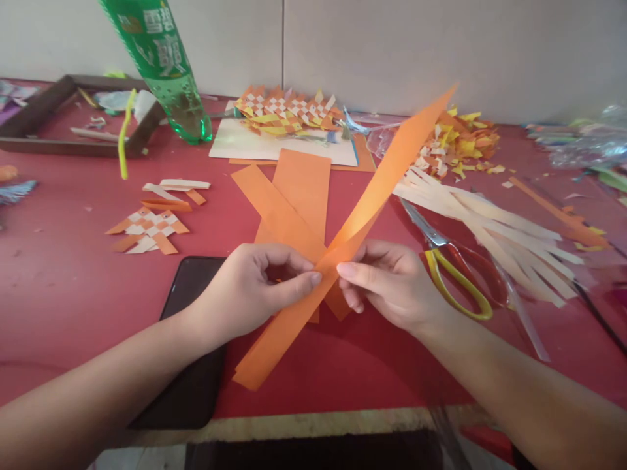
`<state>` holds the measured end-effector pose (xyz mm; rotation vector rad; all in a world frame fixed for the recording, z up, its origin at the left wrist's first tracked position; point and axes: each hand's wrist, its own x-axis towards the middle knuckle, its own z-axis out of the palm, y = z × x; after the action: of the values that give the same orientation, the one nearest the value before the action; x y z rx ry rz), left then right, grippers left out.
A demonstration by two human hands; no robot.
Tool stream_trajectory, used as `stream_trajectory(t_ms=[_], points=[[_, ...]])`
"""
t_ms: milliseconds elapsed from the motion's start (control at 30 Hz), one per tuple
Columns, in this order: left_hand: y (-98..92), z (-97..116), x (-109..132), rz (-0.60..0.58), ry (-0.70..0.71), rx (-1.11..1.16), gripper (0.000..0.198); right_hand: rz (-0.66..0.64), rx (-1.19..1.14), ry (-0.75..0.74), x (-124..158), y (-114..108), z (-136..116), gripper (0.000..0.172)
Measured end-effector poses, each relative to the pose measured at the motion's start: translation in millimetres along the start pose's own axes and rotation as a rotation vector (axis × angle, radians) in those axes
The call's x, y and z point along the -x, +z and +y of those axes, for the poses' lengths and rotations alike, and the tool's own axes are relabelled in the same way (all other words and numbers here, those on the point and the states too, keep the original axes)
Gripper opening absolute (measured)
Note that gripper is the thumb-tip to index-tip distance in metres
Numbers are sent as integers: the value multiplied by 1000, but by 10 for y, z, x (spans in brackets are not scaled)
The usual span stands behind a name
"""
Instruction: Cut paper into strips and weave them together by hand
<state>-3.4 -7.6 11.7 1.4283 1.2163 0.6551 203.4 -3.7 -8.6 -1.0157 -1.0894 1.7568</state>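
Both hands pinch one long orange strip (372, 196) mid-length: left hand (255, 287), right hand (392, 281) (scissors (453, 267) just beside it), above the red table (73, 287).

Orange paper strip (372, 196), red desk (63, 287), green bottle (161, 65), yellow-handled scissors (453, 267), orange-and-white checkered weave (149, 230).

Bright and even, softly lit from above, with only faint shadow on the red table (73, 287) beneath the left hand (255, 287) and right hand (392, 281). Sharp at centre, softer toward the corners. Bows at the edges, leaning the green bottle (161, 65) and blurring the clear plastic (588, 140) at far right.
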Motion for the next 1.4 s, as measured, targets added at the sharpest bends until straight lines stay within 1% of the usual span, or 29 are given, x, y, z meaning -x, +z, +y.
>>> stream_trajectory(t_ms=[67, 200, 333, 500, 667, 967, 1200, 1400], points=[[0, -2, 3, -7, -6, 17, 22, 3, 9, 1, -4, -10, -8, 19], [3, 1, 1, -31, -13, 27, 23, -64, 18, 20, 11, -6, -16, 19], [8, 11, 5, -52, 16, 7, 23, -118, 31, 25, 22, 14, -10, 18], [18, -19, 3, -42, 6, 5, 25, -86, 20, 7, 23, 15, 12, 11], [22, -28, 0, -18, -3, 3, 24, -34, 36, 13, 31, 6, 15, 14], [26, 2, -14, -16, -29, -1, 21, -82, 6, 6, 11, 8, 5, 12], [24, 7, -14, -11, -53, 25, 20, -60, 38, 44, 15, 7, 5, 19], [31, -1, -4, -34, -39, 51, 19, -58, 26, 48, 7, 32, -10, 18]])
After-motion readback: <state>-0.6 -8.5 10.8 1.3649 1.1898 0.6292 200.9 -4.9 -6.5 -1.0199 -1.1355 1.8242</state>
